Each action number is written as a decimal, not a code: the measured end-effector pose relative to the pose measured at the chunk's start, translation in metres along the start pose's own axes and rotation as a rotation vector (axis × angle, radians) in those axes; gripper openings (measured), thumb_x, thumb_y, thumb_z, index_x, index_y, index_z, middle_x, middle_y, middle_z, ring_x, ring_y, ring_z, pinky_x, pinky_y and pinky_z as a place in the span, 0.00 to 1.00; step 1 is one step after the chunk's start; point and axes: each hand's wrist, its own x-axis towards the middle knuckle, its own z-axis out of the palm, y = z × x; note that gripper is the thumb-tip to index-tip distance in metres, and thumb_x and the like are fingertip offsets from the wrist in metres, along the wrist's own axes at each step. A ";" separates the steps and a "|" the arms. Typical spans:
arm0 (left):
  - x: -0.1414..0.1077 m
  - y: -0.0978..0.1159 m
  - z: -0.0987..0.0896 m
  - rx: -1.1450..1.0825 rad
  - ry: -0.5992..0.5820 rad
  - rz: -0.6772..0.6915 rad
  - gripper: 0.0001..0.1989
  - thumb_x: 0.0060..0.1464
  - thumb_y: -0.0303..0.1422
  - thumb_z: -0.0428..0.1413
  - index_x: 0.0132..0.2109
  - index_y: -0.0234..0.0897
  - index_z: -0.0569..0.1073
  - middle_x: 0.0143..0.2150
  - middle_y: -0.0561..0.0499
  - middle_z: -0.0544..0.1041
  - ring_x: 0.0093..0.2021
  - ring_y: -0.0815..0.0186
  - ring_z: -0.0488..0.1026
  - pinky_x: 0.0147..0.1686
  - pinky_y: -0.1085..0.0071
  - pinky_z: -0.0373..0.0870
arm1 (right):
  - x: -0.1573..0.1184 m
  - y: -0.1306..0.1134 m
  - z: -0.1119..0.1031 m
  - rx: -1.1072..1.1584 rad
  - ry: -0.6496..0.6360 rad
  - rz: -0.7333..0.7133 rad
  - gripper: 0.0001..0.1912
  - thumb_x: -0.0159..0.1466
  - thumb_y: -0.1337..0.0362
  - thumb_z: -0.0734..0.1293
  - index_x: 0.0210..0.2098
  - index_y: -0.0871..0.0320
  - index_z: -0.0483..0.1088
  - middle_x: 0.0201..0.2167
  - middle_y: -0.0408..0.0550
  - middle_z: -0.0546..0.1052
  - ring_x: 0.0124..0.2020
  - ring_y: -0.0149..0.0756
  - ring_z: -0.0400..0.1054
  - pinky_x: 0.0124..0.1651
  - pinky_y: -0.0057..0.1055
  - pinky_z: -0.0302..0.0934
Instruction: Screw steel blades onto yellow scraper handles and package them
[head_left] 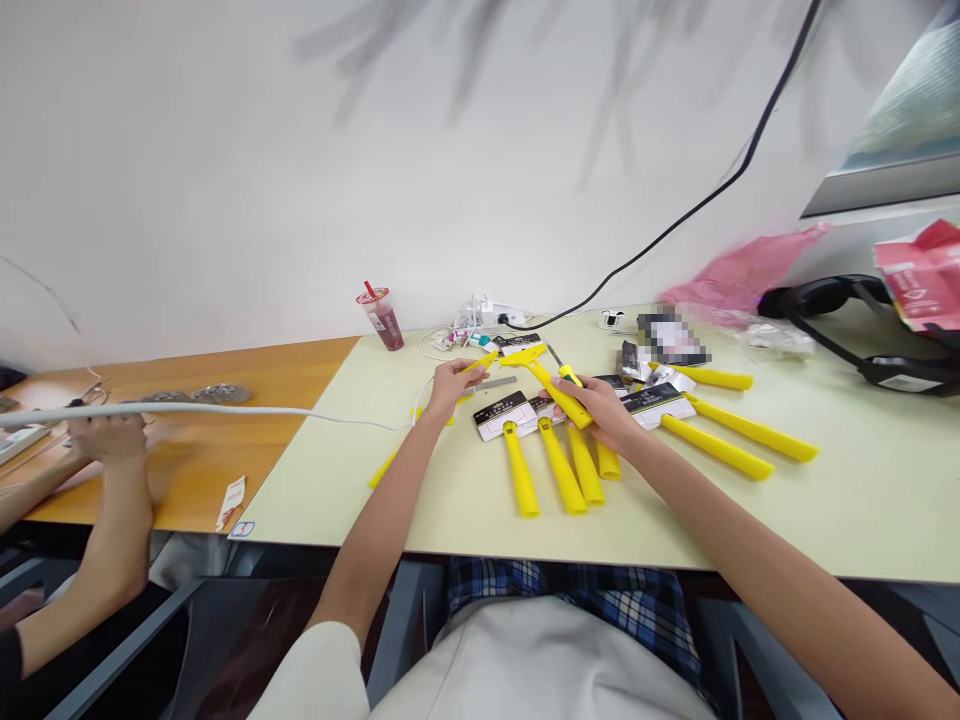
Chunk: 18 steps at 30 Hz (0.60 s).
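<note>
My left hand [451,386] pinches a narrow flat yellow plastic piece [481,362] between thumb and fingers. My right hand [604,408] is closed around a yellow scraper [553,382], its wide head pointing away from me and to the left. A screwdriver [570,376] with a yellow and dark handle is in the same hand, its shaft pointing up and left. Below the hands lie several yellow scrapers [519,470] with black and white card sleeves [501,415] over their heads. Between the hands lies a grey metal strip [496,383].
Right of my hand are more yellow scrapers [718,447], a pink bag [750,268] and a black headset [862,330]. Near the wall stand a drink cup [384,322] and a power strip [491,314]. On the left, another person's hands [112,437] work at a wooden table [300,375].
</note>
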 end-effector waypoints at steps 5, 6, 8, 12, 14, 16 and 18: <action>0.020 0.016 -0.005 0.200 -0.118 -0.016 0.22 0.58 0.40 0.72 0.38 0.40 0.65 0.39 0.45 0.84 0.40 0.58 0.86 0.48 0.60 0.79 | 0.000 0.000 0.001 0.020 0.014 -0.009 0.21 0.57 0.55 0.87 0.40 0.58 0.79 0.46 0.58 0.88 0.27 0.33 0.75 0.18 0.24 0.67; 0.026 0.019 -0.005 0.249 -0.156 -0.018 0.21 0.58 0.40 0.71 0.40 0.40 0.65 0.40 0.44 0.84 0.39 0.59 0.85 0.46 0.61 0.78 | -0.001 0.000 0.001 0.021 0.013 -0.007 0.21 0.57 0.55 0.87 0.40 0.59 0.80 0.46 0.57 0.88 0.27 0.33 0.75 0.18 0.24 0.67; 0.038 0.026 -0.002 0.353 -0.238 -0.019 0.19 0.58 0.39 0.70 0.43 0.40 0.66 0.40 0.44 0.85 0.36 0.62 0.82 0.42 0.65 0.75 | -0.001 0.000 0.001 0.023 0.012 -0.001 0.20 0.59 0.55 0.86 0.41 0.59 0.80 0.46 0.58 0.88 0.27 0.33 0.76 0.18 0.24 0.67; 0.056 0.035 0.005 0.598 -0.363 0.006 0.23 0.47 0.40 0.75 0.43 0.39 0.73 0.34 0.51 0.81 0.33 0.63 0.75 0.36 0.68 0.68 | 0.000 0.000 0.001 0.027 0.019 0.006 0.19 0.61 0.55 0.85 0.41 0.59 0.80 0.47 0.58 0.88 0.26 0.32 0.75 0.17 0.24 0.67; 0.060 0.034 0.007 0.714 -0.421 0.017 0.23 0.38 0.40 0.78 0.36 0.38 0.75 0.31 0.52 0.79 0.34 0.62 0.73 0.36 0.68 0.66 | 0.001 0.000 0.001 0.031 0.021 0.004 0.18 0.61 0.55 0.84 0.41 0.59 0.80 0.47 0.59 0.88 0.26 0.32 0.76 0.17 0.24 0.67; 0.063 0.032 0.007 0.804 -0.474 0.017 0.23 0.34 0.42 0.78 0.31 0.38 0.76 0.30 0.52 0.78 0.35 0.61 0.73 0.37 0.67 0.65 | 0.002 0.000 0.000 0.034 0.019 0.003 0.18 0.62 0.55 0.84 0.41 0.59 0.80 0.47 0.59 0.88 0.26 0.33 0.76 0.17 0.24 0.67; 0.065 0.028 0.006 0.868 -0.507 0.008 0.21 0.36 0.44 0.77 0.30 0.38 0.78 0.31 0.51 0.79 0.35 0.61 0.73 0.38 0.67 0.66 | 0.002 0.000 0.000 0.035 0.016 0.002 0.18 0.62 0.55 0.84 0.41 0.60 0.80 0.47 0.59 0.88 0.26 0.32 0.75 0.17 0.24 0.67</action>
